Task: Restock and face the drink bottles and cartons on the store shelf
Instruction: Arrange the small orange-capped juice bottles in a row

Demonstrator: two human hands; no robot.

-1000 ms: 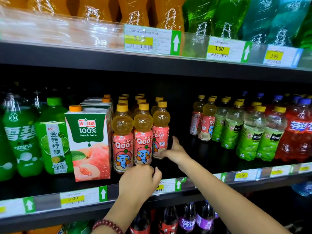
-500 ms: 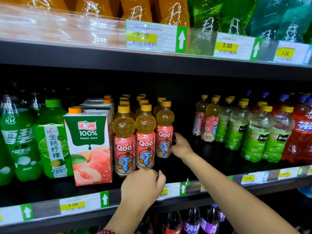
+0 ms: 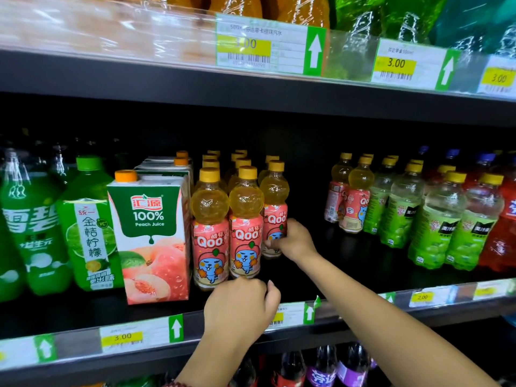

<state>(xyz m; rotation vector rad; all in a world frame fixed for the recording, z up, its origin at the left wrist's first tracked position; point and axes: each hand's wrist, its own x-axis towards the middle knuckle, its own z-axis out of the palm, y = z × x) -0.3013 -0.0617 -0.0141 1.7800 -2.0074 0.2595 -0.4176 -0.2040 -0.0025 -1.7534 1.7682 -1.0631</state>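
- Head view: right hand [image 3: 296, 241] wraps the lower label of the third pink-labelled, yellow-capped Qoo juice bottle [image 3: 275, 208], which stands a little behind its two front neighbours on the dark middle shelf [image 3: 349, 275].
- Left hand [image 3: 240, 305], fingers curled, sits at the base of the middle Qoo bottle [image 3: 245, 227]; whether it grips is hidden.
- Judgement: draw the third bottle forward level with the row, label out, keeping it upright and low-held so it does not topple.
- Peach juice carton [image 3: 150, 236] touches the row's left.
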